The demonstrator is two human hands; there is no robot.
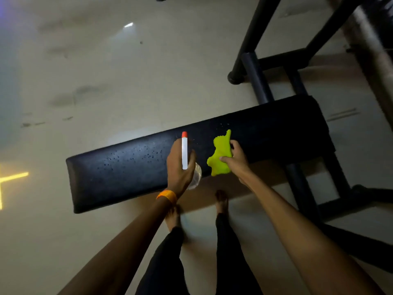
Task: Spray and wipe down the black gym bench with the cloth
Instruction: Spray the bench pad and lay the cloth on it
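1. Head view: my left hand [178, 167] is wrapped round the sprayer [184, 153], nozzle at 12 o'clock over the bench [127, 167]; my right hand [238, 160] pinches the cloth [220, 155] on the pad, at 3 o'clock of the sprayer.
2. Risk, I judge: droplets sit at 9 o'clock, away from the cloth; wiping here would miss them.
3. The clear bottle's fill I cannot tell.

Sprayer [184, 153] and cloth [220, 157] over bench [127, 167]
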